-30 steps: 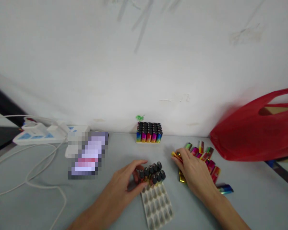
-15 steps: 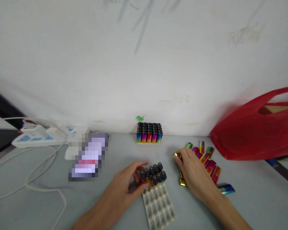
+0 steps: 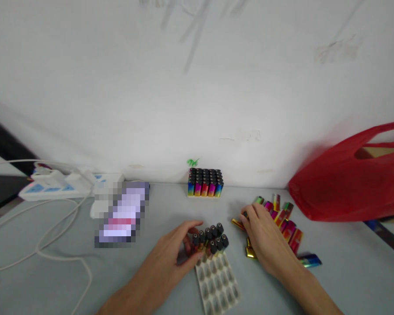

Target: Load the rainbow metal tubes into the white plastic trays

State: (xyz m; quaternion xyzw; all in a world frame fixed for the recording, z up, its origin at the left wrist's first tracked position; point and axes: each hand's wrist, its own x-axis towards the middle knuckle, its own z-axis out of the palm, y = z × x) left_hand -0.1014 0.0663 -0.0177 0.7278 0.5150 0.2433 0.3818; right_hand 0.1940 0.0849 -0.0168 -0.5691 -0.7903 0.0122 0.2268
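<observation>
Several black-topped lighters (image 3: 219, 243) stand in the far rows of a white tray (image 3: 216, 280), whose nearer slots are bare. My left hand (image 3: 175, 251) curves round the left side of these lighters, thumb and fingers against the leftmost ones. To the right, my right hand (image 3: 261, 229) pinches a gold lighter (image 3: 238, 224) that points out to the left of the fingertips. Other shiny lighters (image 3: 289, 229) in red, pink, green and gold lie loose beneath and beside that hand. A blue one (image 3: 310, 260) lies apart at the right.
A full block of upright lighters (image 3: 205, 183) stands by the wall. On the left are a blurred-out phone (image 3: 124, 212), a white power strip (image 3: 57, 186) and white cables (image 3: 59, 259). A red bag (image 3: 344, 179) rests at the right edge.
The gold lighter in my right hand has tipped and shifted slightly left and down. My left hand has stayed nearly still beside the standing lighters.
</observation>
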